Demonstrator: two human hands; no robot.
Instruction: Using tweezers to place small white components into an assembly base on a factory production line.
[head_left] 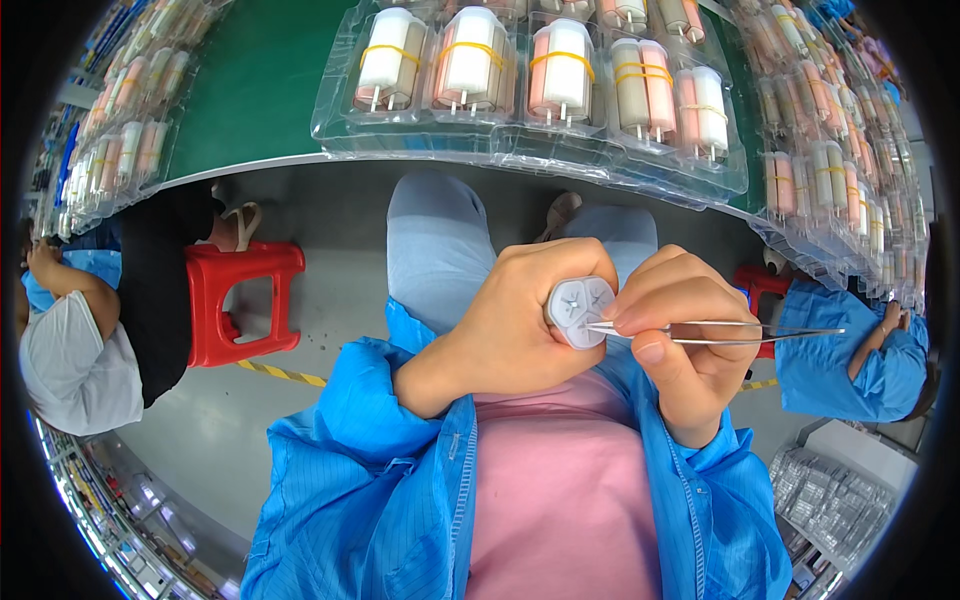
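Observation:
My left hand [500, 315] is wrapped round a cluster of light grey cylinders [568, 300], their round ends turned up toward me. Star-shaped slots mark those ends; the rest of the cluster is hidden in the fist. Between the thumb and fingers of my right hand [690, 325] are thin metal tweezers [800, 332]. Their pointed tips touch or nearly touch the lower right end face of the cluster. Both hands are above my lap, on the near side of the table edge.
On the green table [260, 80] a clear plastic tray [420, 137] holds several white, pink and grey cylinder bundles with yellow rubber bands. More filled trays [125, 160] are stacked at both sides. A red stool [205, 310] and a person [80, 350] are left; another person [825, 350] sits right.

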